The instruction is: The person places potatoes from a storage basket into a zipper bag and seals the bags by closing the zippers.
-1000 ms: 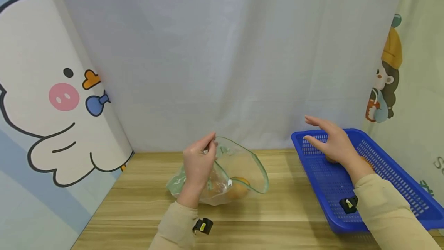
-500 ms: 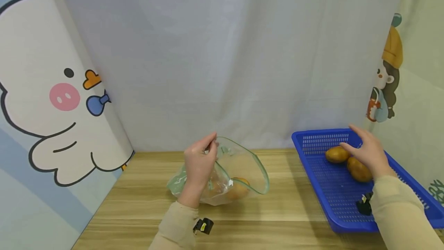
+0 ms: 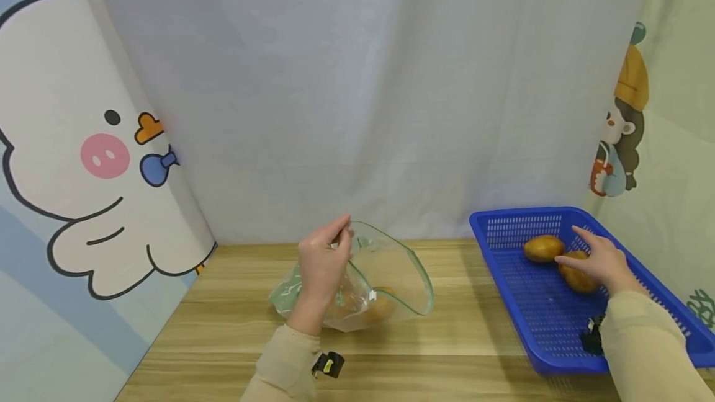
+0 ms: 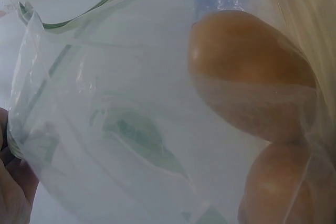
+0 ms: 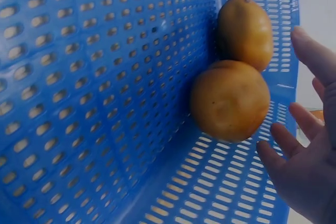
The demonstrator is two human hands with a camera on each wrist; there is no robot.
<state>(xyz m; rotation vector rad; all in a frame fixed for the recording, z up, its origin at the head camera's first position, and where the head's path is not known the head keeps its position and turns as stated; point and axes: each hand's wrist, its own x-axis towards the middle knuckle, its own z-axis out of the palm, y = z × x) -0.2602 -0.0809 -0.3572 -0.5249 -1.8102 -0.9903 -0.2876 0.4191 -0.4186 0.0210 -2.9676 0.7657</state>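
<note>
My left hand (image 3: 324, 262) pinches the rim of a clear zip bag (image 3: 391, 259) with a green edge and a small white slider, keeping its mouth spread. Two brown potatoes (image 4: 247, 72) show through the plastic in the left wrist view, low in the bag. Over the blue basket, my right hand (image 3: 603, 262) has its thumb and fingers spread apart. It overlaps the nearer potato (image 3: 578, 278) in the head view; the right wrist view shows a gap between the fingers and this potato (image 5: 231, 100). A second potato (image 3: 544, 248) lies just behind it.
The blue perforated basket (image 3: 516, 321) stands at the right of the wooden table (image 3: 223, 340), its raised rim around the potatoes. A grey-white curtain (image 3: 357, 110) hangs at the back, with cartoon-printed sheets on both sides.
My right hand has moved right across the basket, then lowered toward the nearer potato, uncovering both potatoes there. The left hand and the bag stay nearly still.
</note>
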